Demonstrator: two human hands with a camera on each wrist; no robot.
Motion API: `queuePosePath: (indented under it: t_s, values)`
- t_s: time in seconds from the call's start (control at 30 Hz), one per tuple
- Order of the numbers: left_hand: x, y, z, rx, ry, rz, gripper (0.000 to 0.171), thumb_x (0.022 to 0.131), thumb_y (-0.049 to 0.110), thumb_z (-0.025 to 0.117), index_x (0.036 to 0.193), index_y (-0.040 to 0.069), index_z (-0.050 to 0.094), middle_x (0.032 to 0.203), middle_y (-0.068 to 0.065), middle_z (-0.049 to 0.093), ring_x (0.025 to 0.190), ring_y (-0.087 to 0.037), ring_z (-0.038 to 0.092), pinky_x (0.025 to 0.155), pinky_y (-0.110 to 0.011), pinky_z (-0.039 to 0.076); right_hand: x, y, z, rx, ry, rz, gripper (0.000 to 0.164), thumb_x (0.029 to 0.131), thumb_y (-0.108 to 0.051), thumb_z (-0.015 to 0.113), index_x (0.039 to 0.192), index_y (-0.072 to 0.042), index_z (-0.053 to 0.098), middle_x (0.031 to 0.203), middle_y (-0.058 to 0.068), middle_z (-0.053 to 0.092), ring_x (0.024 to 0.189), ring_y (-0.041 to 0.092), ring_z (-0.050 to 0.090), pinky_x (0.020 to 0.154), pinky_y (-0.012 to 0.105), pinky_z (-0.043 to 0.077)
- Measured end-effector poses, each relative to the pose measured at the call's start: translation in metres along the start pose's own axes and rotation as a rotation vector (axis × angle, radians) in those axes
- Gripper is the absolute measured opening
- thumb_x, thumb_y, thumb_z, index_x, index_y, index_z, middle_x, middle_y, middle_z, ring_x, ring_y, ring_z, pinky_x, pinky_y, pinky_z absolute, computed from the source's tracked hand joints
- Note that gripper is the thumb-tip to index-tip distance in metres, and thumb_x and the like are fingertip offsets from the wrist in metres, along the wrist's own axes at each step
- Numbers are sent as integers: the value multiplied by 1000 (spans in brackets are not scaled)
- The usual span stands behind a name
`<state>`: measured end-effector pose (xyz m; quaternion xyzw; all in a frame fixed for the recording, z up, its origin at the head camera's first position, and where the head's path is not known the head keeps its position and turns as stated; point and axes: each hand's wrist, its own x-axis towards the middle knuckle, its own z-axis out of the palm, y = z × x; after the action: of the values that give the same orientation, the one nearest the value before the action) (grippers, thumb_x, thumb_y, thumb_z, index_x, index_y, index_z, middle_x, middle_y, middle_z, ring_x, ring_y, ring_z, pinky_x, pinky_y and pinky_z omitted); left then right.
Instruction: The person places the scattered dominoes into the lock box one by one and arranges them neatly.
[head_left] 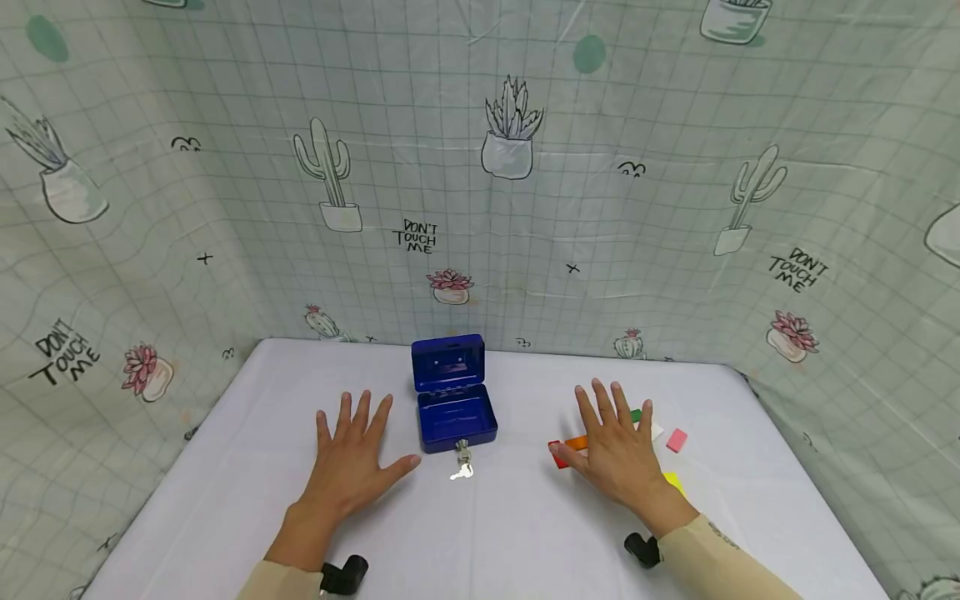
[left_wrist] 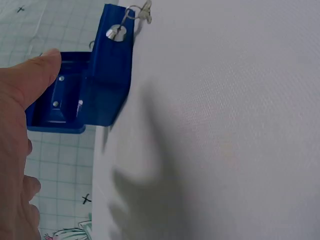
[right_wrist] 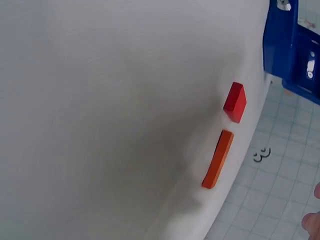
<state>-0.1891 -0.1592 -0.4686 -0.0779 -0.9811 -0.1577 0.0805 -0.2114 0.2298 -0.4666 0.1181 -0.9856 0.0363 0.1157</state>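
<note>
Both hands are held over the white table with fingers spread, and neither holds anything. My left hand (head_left: 351,467) is to the left of a small blue cash box (head_left: 457,417), its thumb pointing toward the box. The box's lid (head_left: 448,363) stands raised at the back, and the inside shows bare. Keys (head_left: 463,467) hang from the lock at its front. Over on the right, my right hand (head_left: 618,450) hovers above several coloured blocks and partly covers them. A red block (right_wrist: 235,102) and an orange block (right_wrist: 218,160) show plainly in the right wrist view.
Around the right hand lie a pink block (head_left: 677,440), a yellow block (head_left: 675,482), a green block (head_left: 636,415) and a white piece (head_left: 657,431). A patterned cloth (head_left: 510,250) hangs behind the white table (head_left: 480,550) and along its sides.
</note>
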Motion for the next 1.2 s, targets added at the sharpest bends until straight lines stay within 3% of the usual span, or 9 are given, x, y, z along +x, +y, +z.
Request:
queuePosePath:
  t_s: [0.13,0.27,0.47,0.63,0.97,1.2]
  values:
    - [8,-1,9,-58,4,-3,102,90,68,67,164,6,34,169,-28,29,160,-50,14,128,-71,7,15,-13,6,43,-29,-26,99,95,-73,59,166,-9,31,174,19,24,162,45,14,123,79,4]
    - [18,2,19,-146,-21,-36,105,88,62,75,164,2,33,168,-29,31,158,-49,24,130,-64,17,33,-31,14,41,-46,-110,99,96,-72,57,166,-8,30,174,19,25,162,43,15,124,77,8]
    - [29,7,34,-398,-112,-112,115,81,52,89,167,9,27,171,-24,29,156,-47,28,122,-68,32,53,-54,26,53,-127,-214,102,97,-74,53,168,-7,23,175,15,23,163,38,15,127,72,10]
    - [43,7,41,-562,-181,-144,117,78,45,93,168,13,25,173,-20,26,159,-46,24,123,-70,29,66,-67,32,30,-191,-239,105,97,-77,50,169,-7,18,176,12,22,164,34,14,129,68,12]
    - [58,3,43,-600,-260,-131,114,79,45,92,167,13,27,170,-22,31,157,-46,29,123,-70,28,71,-76,43,60,-230,-249,102,98,-72,54,168,-6,21,175,12,26,163,33,21,129,67,16]
    - [57,2,40,-583,-324,-103,112,75,43,94,166,21,33,172,-17,30,161,-50,6,122,-77,17,61,-77,43,106,-220,-271,104,94,-72,63,165,-4,29,167,14,40,153,36,39,124,67,30]
